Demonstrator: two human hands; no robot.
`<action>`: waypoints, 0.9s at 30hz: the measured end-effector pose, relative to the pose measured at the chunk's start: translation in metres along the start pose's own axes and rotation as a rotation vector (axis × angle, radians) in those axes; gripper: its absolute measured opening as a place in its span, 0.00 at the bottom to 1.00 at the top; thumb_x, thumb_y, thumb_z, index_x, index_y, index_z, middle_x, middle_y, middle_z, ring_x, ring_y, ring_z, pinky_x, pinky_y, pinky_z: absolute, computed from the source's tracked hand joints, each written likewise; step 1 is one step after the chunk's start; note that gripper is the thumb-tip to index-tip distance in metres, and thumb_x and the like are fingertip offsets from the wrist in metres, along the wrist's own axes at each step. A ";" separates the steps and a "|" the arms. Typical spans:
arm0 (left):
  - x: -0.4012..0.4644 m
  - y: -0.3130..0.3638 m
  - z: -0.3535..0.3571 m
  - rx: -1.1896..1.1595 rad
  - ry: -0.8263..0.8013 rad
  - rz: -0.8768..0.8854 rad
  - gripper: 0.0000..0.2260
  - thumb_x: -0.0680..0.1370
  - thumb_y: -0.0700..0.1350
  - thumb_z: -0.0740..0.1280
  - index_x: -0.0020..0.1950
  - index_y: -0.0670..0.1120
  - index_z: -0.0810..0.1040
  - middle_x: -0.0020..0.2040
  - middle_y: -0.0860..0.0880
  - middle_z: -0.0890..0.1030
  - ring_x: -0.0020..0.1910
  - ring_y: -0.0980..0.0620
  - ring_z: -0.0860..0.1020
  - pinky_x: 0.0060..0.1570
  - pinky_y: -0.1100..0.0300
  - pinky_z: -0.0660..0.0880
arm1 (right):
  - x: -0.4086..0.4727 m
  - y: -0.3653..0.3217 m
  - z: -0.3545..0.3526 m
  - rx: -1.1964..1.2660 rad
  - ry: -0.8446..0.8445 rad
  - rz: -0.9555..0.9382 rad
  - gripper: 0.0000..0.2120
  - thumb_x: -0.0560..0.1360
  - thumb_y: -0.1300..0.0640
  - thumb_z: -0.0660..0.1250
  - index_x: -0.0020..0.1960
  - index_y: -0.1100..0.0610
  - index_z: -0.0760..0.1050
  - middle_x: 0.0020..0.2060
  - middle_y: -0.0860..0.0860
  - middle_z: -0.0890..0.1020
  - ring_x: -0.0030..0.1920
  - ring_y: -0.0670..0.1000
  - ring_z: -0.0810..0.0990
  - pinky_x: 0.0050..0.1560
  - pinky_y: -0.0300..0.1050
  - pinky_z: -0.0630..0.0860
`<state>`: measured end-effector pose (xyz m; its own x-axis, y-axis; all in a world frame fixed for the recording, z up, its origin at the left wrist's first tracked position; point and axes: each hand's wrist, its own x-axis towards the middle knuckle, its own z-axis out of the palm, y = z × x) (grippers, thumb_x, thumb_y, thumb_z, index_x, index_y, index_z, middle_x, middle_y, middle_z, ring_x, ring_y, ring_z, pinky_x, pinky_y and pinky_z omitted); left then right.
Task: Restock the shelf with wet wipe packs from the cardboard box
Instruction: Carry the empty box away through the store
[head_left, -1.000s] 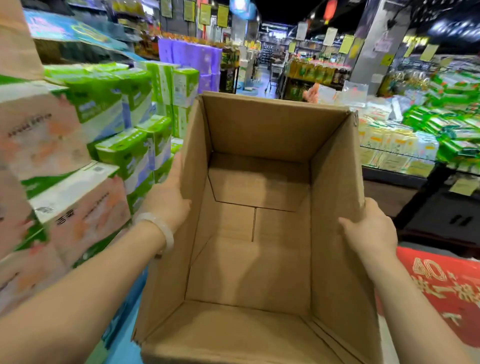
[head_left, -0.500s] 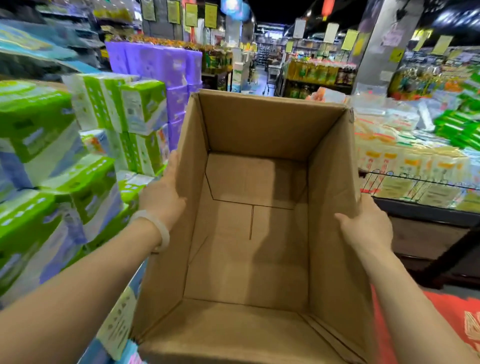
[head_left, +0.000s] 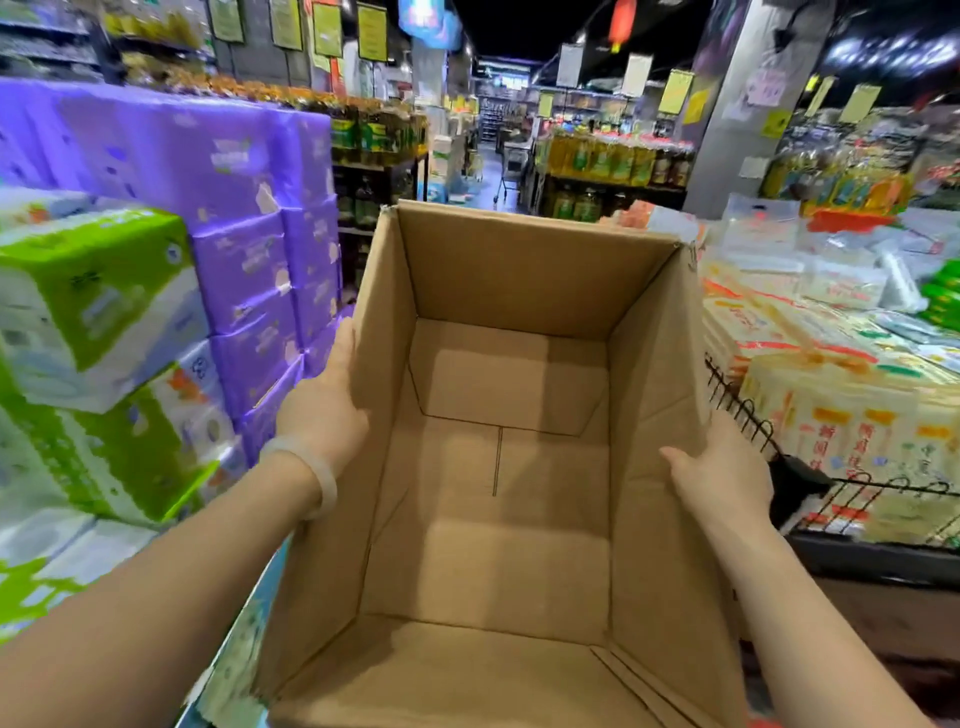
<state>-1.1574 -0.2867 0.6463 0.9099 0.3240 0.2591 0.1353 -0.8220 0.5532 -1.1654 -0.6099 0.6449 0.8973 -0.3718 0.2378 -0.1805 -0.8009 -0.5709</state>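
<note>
The cardboard box (head_left: 498, 467) is held up in front of the person, its open top turned toward them so the bare brown bottom and its seam show; there is nothing inside it. The left hand (head_left: 327, 410) lies flat against the outside of the box's left wall, fingers straight and pointing up along the cardboard, a pale bangle (head_left: 318, 475) on the wrist just behind it. The right hand (head_left: 724, 475) is on the box's right wall near the rim, the thumb lying straight along the inner face; its fingers pass round the outer side, out of sight, so I cannot tell how they lie.

To the left of the box, close beside the left forearm, stands a stack of green and white packs (head_left: 98, 332), blurred. Just beyond them, still left of the box, rises a wall of purple packs (head_left: 249, 208). To the right of the box, near the right hand, a black wire rack (head_left: 748, 410) edges a display of yellow and white packets (head_left: 852, 410). Beyond the box's far wall an aisle (head_left: 485, 171) runs away between shelves of yellow bottles (head_left: 602, 161), and a grey pillar (head_left: 737, 104) stands to the right of that. I cannot tell which of the packs are wet wipes.
</note>
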 end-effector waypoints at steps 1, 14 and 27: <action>0.030 0.003 0.011 -0.013 -0.010 0.003 0.41 0.74 0.38 0.65 0.77 0.58 0.43 0.40 0.43 0.75 0.45 0.38 0.78 0.43 0.54 0.70 | 0.026 -0.007 0.011 -0.001 0.000 0.009 0.17 0.76 0.56 0.67 0.62 0.61 0.70 0.55 0.61 0.80 0.56 0.63 0.78 0.46 0.49 0.71; 0.386 0.028 0.168 -0.020 0.002 -0.005 0.42 0.74 0.38 0.67 0.78 0.56 0.44 0.48 0.35 0.80 0.50 0.36 0.78 0.48 0.48 0.74 | 0.374 -0.088 0.194 -0.054 -0.009 -0.003 0.15 0.76 0.56 0.67 0.59 0.62 0.69 0.55 0.62 0.79 0.56 0.64 0.77 0.42 0.49 0.66; 0.705 -0.004 0.302 -0.016 0.027 -0.216 0.41 0.75 0.39 0.63 0.75 0.62 0.40 0.46 0.38 0.80 0.44 0.38 0.78 0.44 0.50 0.75 | 0.696 -0.206 0.401 -0.115 -0.127 -0.138 0.16 0.77 0.55 0.66 0.62 0.58 0.68 0.44 0.55 0.76 0.43 0.58 0.74 0.39 0.47 0.70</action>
<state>-0.3983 -0.1962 0.5873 0.8495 0.5047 0.1541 0.3198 -0.7247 0.6104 -0.3417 -0.5155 0.6131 0.9590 -0.1983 0.2026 -0.0904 -0.8913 -0.4442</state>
